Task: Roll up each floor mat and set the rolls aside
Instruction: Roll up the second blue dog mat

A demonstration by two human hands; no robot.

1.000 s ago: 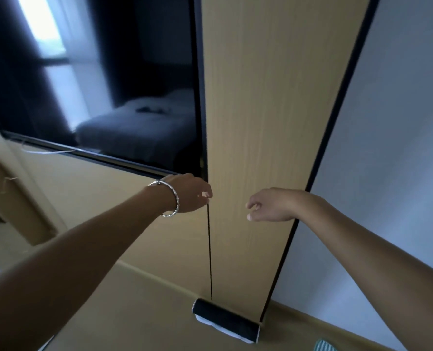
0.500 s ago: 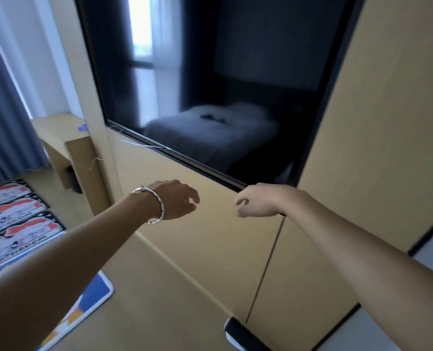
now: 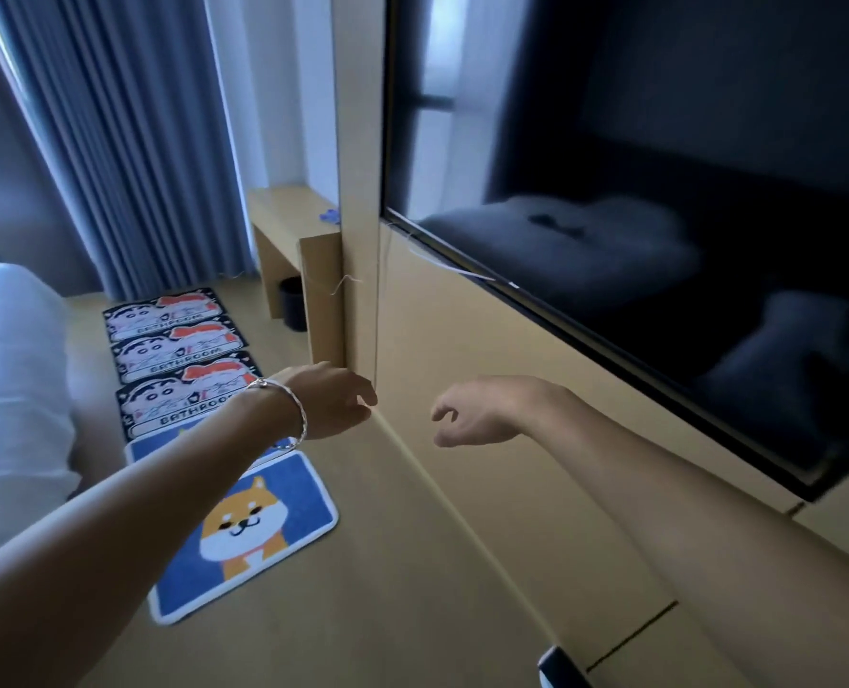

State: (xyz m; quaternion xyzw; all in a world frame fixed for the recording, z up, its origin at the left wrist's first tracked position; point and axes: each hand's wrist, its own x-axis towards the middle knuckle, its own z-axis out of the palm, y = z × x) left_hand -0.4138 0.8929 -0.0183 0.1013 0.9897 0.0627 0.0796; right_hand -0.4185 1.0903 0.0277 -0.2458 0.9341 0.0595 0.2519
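Plainly, the word "BATHROOM" can be read on each of three black-edged mats (image 3: 179, 347), printed beneath a cartoon figure with a red patch. They lie flat on the floor (image 3: 387, 563) in a row that runs from the curtain (image 3: 129, 141) toward the camera, beside the bed (image 3: 10, 379). Next in line is a blue mat (image 3: 151, 446), mostly hidden by the left forearm. After it comes the dog mat (image 3: 248, 528), blue with a white border and an orange-and-white dog's face, also flat and unrolled. A dark rolled mat (image 3: 559, 670) shows only as a corner at the bottom edge, at the foot of the wooden wall.

The left hand (image 3: 335, 399), with a silver bracelet (image 3: 288, 414) at the wrist, and the right hand (image 3: 477, 412) hang in the air in front of the wall, apart from each other. Their fingers are loosely curled and they hold nothing.

Half a second ago the view faced the television (image 3: 660, 191) and only the mats' edge showed at lower left. It has since swung left, bringing in the whole row and the wooden worktop (image 3: 288, 206), while the rolled mat has slid toward the bottom right. The hands keep the same pose.
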